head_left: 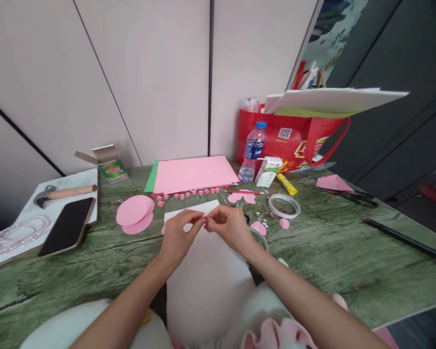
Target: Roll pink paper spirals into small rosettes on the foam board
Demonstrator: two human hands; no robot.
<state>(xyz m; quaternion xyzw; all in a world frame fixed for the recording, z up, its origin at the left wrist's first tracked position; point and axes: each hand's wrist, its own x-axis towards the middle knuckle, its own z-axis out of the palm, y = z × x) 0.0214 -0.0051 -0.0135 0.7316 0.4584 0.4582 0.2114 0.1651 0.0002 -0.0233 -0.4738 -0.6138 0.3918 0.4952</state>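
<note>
My left hand (178,235) and my right hand (229,225) meet over a white sheet of paper (203,271) at the table's near edge. Their fingertips pinch together on a tiny piece I cannot make out. A row of several small folded pink pieces (189,194) lies just beyond the sheet. Pink paper circles (134,213) are stacked to the left of my hands. A pink heart cut-out (241,198) and small pink ovals (258,228) lie to the right.
On the green wood-grain table (330,242): pink and green paper sheets (192,173), tape roll (284,205), water bottle (253,151), glue stick (286,184), scissors (345,195), red bag (294,138). At left a board holds a phone (68,226), hammer (63,194), beads (16,232).
</note>
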